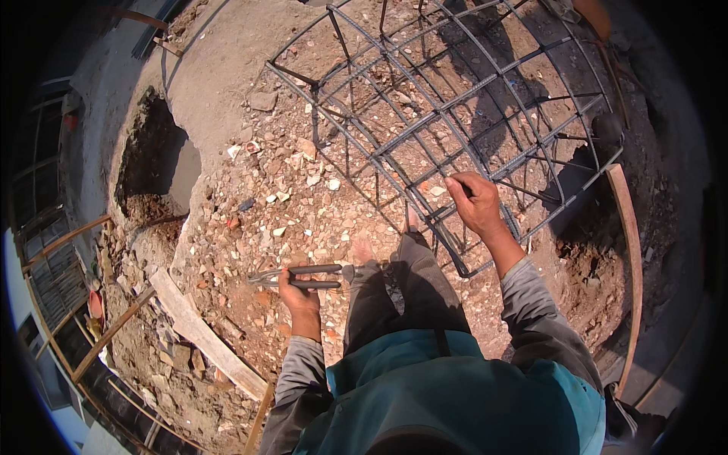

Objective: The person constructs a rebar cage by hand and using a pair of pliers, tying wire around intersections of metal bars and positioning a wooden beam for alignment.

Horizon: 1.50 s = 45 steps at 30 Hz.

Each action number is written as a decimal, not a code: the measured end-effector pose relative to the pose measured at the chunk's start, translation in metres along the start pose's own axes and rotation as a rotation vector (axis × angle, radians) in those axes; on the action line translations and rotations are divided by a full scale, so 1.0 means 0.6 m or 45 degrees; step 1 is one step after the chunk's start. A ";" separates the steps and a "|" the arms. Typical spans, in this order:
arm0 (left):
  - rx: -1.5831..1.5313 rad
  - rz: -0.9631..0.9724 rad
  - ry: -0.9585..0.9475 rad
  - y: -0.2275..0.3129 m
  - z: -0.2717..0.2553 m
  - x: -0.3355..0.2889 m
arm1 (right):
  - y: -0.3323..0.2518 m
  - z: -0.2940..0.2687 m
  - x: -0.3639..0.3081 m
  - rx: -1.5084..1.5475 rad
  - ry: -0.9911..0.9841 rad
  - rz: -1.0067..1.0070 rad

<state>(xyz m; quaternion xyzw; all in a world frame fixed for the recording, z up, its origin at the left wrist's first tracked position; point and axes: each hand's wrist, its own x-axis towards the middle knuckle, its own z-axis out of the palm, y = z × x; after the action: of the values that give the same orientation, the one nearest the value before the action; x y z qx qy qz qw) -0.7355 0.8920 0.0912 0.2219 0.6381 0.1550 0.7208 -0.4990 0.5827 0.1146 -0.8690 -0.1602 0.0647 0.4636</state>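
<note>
My left hand is closed around a pair of dark-handled pincers, whose metal jaws point left, low over the rubble. A cage of tied steel rebar fills the upper right, its near corner reaching down close to my legs. Over the near side of this cage is my right hand, thumb and forefinger brought together and the other fingers curled. Whatever is pinched there, if anything, is too small to make out. Whether that hand touches the bars, I cannot tell.
Broken stone and brick rubble covers the ground around my feet. On the left a deep hole opens in the ground. A pale plank lies at lower left, and a long wooden board stands along the right edge beside another pit.
</note>
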 end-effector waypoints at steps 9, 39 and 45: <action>-0.217 -0.078 -0.137 0.036 -0.029 0.221 | -0.052 0.192 -0.175 0.082 -0.369 0.129; -0.037 0.404 -0.496 0.010 0.015 -0.014 | -0.254 0.217 -0.198 -0.047 -0.235 0.017; 0.948 2.519 -0.498 0.156 0.120 -0.189 | -0.358 0.067 -0.184 -0.172 -0.263 -0.308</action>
<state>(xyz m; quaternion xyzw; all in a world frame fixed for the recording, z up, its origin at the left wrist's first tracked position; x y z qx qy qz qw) -0.6743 0.9058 0.2422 0.8665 0.0560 0.4272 0.2521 -0.6602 0.6883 0.2659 -0.8612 -0.3144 0.0866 0.3898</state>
